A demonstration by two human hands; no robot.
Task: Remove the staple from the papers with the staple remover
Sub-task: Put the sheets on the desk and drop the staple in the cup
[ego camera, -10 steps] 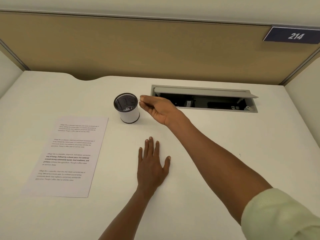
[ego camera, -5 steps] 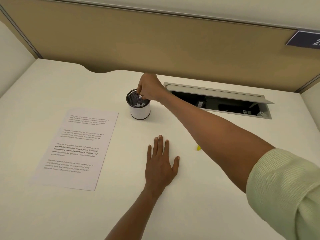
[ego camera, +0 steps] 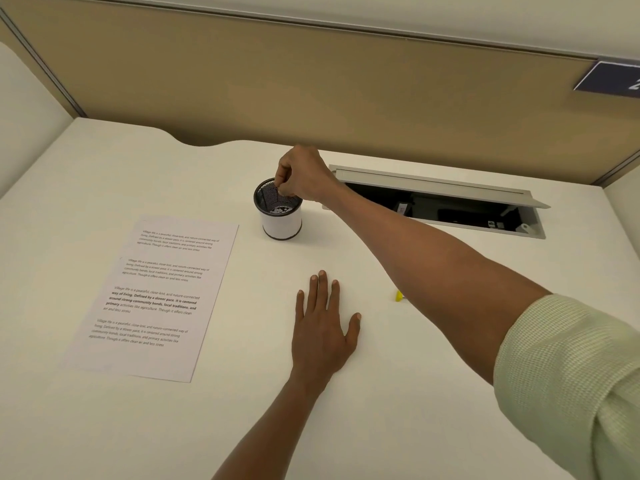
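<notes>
The printed papers [ego camera: 152,296] lie flat on the white desk at the left. My right hand [ego camera: 304,174] hovers over the mouth of a black-mesh cup [ego camera: 281,220] with a white sleeve. Its fingertips point down into the cup and pinch a tiny staple, seen only as a pale glint. Small pale bits lie at the bottom of the cup. My left hand [ego camera: 323,327] rests flat on the desk, fingers straight, right of the papers. A small yellow piece, likely the staple remover [ego camera: 399,295], peeks out from under my right forearm; most of it is hidden.
An open cable hatch [ego camera: 440,197] with a raised grey lid is sunk into the desk behind my right arm. A tan partition [ego camera: 311,91] closes off the back of the desk, with white side walls at left and right.
My right hand has moved left from beside the cup to above its mouth and turned its pinched fingertips downward. My left hand has stayed flat on the desk.
</notes>
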